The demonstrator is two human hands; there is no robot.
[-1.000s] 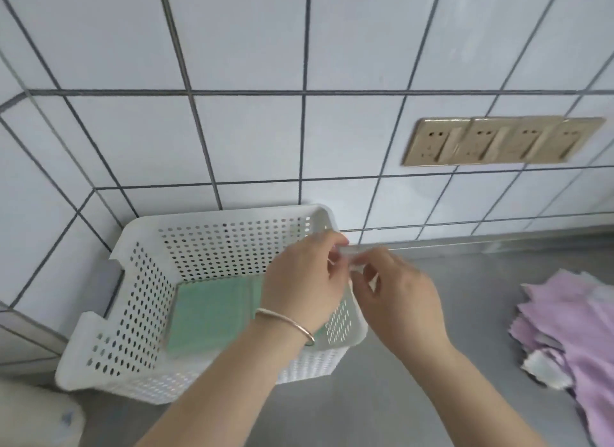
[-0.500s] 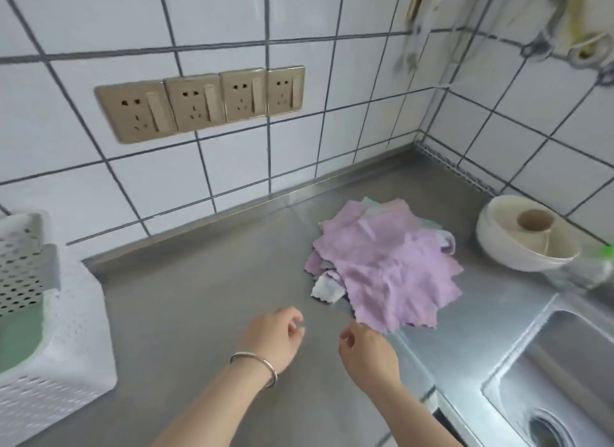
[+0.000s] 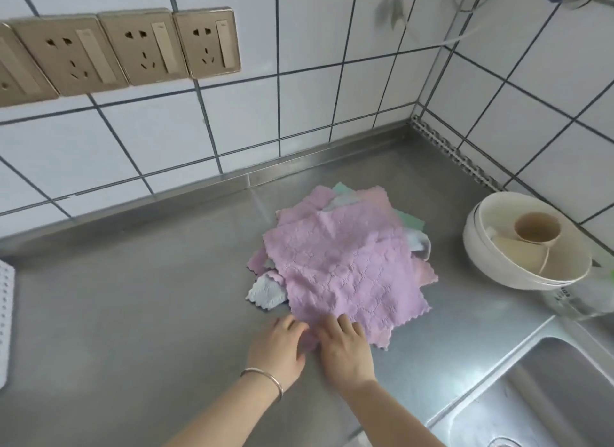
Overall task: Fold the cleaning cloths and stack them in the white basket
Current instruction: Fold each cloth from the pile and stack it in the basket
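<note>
Purple cloth [image 3: 345, 267] corner under fingers [image 3: 344, 323]

Both arms reach forward. The left hand [image 3: 278, 348] and the right hand [image 3: 345, 348] lie side by side, palms down, with their fingers [image 3: 344, 323] bent a little.

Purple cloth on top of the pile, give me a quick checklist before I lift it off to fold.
1. Both hands at the purple cloth: ok, left hand and right hand rest on its near corner.
2. Firm grip: cannot tell, the fingers lie over the fabric, with no clear pinch.
3. Cloth on top of the pile: ok, nothing lies over it.
4. Bare steel counter to fold on: ok, left of the pile.
5. White basket nearby: ok, only its edge shows at far left.
</note>
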